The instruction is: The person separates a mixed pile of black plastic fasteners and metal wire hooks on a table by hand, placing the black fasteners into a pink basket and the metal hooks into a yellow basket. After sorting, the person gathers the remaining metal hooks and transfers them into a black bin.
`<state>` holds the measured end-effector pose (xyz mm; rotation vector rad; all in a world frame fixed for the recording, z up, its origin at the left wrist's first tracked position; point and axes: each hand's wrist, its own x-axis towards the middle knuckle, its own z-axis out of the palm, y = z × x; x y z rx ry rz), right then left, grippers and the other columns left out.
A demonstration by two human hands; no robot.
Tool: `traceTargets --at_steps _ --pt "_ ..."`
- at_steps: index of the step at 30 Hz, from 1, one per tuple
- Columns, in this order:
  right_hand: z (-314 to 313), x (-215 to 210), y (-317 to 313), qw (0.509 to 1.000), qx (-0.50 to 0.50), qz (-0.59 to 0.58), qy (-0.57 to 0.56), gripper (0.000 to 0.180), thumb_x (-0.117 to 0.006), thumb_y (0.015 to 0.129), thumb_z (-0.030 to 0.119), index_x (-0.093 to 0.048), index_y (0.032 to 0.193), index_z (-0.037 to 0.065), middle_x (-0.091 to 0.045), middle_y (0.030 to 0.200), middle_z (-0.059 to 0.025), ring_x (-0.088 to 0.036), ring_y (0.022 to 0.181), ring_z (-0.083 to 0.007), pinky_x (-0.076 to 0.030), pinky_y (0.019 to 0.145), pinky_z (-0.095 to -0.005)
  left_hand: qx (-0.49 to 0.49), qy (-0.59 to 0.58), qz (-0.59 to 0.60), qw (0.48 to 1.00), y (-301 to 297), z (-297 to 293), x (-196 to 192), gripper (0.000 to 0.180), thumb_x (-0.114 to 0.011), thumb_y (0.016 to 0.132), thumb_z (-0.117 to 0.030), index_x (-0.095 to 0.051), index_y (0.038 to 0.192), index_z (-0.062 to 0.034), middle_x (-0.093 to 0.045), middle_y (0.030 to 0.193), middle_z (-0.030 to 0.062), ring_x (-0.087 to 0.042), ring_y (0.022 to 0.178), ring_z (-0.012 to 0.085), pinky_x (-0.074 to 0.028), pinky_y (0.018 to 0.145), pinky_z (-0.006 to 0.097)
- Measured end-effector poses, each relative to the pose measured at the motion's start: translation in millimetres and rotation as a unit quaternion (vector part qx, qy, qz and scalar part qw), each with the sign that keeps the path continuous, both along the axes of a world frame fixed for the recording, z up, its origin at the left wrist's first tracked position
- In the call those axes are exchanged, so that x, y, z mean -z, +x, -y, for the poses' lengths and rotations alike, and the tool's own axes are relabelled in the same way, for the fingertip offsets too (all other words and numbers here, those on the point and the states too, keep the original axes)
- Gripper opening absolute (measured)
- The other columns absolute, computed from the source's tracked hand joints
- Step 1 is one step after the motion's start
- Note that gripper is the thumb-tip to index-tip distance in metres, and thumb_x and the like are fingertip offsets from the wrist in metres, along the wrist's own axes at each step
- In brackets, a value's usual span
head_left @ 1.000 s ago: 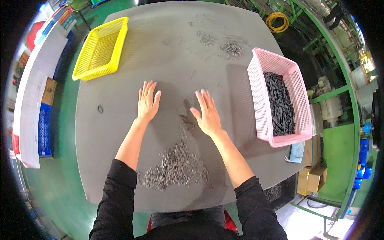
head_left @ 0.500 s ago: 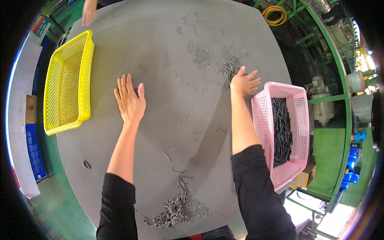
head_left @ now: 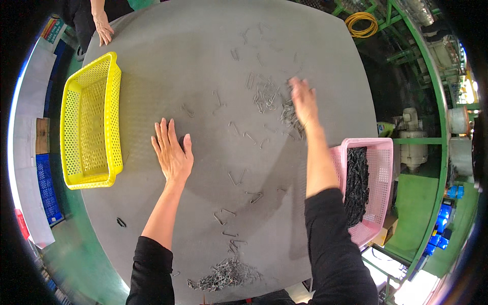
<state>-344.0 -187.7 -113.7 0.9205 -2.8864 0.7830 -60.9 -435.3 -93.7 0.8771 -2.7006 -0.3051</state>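
Note:
My left hand (head_left: 173, 152) lies flat and open on the grey table (head_left: 152, 76), fingers spread, with nothing under it that I can see. My right hand (head_left: 303, 101) reaches far forward and rests, fingers down, on a cluster of small bent metal clips (head_left: 274, 101); it is blurred and whether it grips any is unclear. More single clips (head_left: 239, 178) lie scattered between my arms. A larger heap of clips (head_left: 226, 274) sits at the near table edge.
An empty yellow basket (head_left: 91, 122) stands at the left. A pink basket (head_left: 378, 188) holding dark metal parts sits at the right edge. Another person's hand (head_left: 104, 30) rests on the far left rim. A coiled yellow hose (head_left: 362, 23) lies beyond the table.
My head has moved forward over the table. My right hand has travelled left from beside the pink basket onto the far clip cluster. My left hand stays flat on the table.

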Motion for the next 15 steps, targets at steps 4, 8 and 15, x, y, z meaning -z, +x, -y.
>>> traceTargets --at_steps 4,8,15 --pt "36.9 -29.8 114.5 0.966 -0.230 0.110 -0.052 0.034 -0.050 0.087 0.035 -0.054 0.117 0.020 -0.048 0.128 0.0020 -0.032 0.127 -0.0224 -0.014 0.109 -0.0427 -0.005 0.023 -0.014 1.000 6.2 5.7 5.1 0.051 -0.038 0.091 -0.029 -0.028 0.132 -0.0021 -0.029 0.138 0.0135 -0.020 0.131 0.0300 -0.013 0.106 0.048" --pt "60.1 -37.8 97.7 0.965 -0.101 0.062 -0.236 0.027 -0.048 0.089 0.029 -0.060 0.107 0.013 -0.051 0.123 -0.0076 -0.036 0.124 -0.0284 -0.021 0.106 -0.0427 -0.005 0.040 -0.009 0.999 6.7 6.4 3.5 0.050 -0.039 0.090 -0.028 -0.028 0.132 -0.0026 -0.029 0.138 0.0134 -0.020 0.131 0.0301 -0.013 0.106 0.048" --pt "91.5 27.5 -94.3 0.980 0.186 -0.072 -0.003 0.066 -0.032 0.088 0.052 -0.027 0.135 0.006 -0.021 0.141 -0.0200 -0.014 0.132 -0.0353 -0.013 0.106 -0.0481 0.009 0.051 -0.006 0.999 0.0 4.7 -3.4 0.048 -0.039 0.090 -0.026 -0.030 0.131 -0.0036 -0.029 0.138 0.0131 -0.020 0.131 0.0313 -0.012 0.106 0.048"
